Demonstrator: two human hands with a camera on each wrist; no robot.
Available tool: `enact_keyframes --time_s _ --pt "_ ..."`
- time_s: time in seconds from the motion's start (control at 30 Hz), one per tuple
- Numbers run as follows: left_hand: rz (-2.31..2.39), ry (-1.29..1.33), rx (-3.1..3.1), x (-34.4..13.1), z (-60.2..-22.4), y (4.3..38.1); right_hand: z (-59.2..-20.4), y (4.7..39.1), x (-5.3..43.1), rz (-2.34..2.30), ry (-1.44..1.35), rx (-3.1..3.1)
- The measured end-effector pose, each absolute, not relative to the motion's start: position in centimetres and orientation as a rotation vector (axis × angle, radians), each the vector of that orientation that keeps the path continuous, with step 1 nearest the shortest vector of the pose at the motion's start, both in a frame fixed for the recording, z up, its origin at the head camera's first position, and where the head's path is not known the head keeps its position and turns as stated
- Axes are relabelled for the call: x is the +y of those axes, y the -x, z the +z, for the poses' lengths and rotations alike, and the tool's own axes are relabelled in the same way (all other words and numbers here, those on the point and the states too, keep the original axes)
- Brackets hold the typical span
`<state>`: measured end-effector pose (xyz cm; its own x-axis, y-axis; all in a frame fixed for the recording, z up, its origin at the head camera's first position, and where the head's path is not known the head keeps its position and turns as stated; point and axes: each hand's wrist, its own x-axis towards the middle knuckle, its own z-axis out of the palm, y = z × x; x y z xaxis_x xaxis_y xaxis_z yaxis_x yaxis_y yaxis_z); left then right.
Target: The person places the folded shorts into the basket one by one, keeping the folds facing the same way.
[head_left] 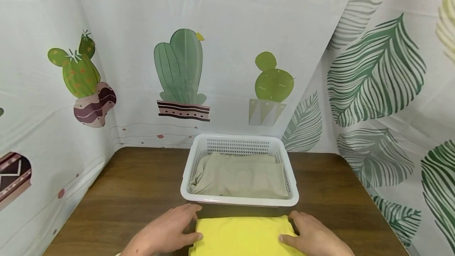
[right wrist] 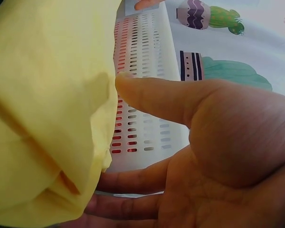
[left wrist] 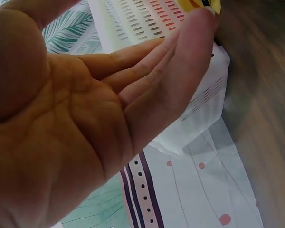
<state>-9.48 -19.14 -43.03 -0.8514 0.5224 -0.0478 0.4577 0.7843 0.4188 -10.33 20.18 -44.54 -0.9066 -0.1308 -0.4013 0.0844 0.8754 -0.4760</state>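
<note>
A folded yellow cloth point(head_left: 241, 235) lies on the table at the bottom of the head view, its near part cut off by the frame. My left hand point(head_left: 167, 229) is at its left edge, fingers extended and thumb near the side. At the right edge is my right hand point(head_left: 314, 235), thumb against the cloth and fingers by the far corner. In the right wrist view the thumb touches the yellow fabric point(right wrist: 47, 104) while some fingertips are hidden behind it. The left wrist view shows a loosely extended palm point(left wrist: 71, 128), with a bit of yellow beyond the fingertips.
Just beyond the yellow cloth stands a white perforated basket point(head_left: 239, 200) holding a folded beige cloth point(head_left: 241, 175). Both are on a dark wooden table point(head_left: 142, 185). Fabric curtains point(head_left: 227, 7) printed with cacti and leaves surround the back and sides.
</note>
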Motion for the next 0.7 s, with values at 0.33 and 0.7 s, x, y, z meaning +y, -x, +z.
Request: enact_keyframes --time_s 0.33,0.7 --pt "0.602 -0.689 2.778 -19.39 -43.47 9.63 -44.84 10.51 20.32 -0.705 0.038 2.622" --pt "0.596 -0.575 2.724 -19.06 -43.94 10.0 -44.75 10.45 20.86 -0.715 0.212 2.666"
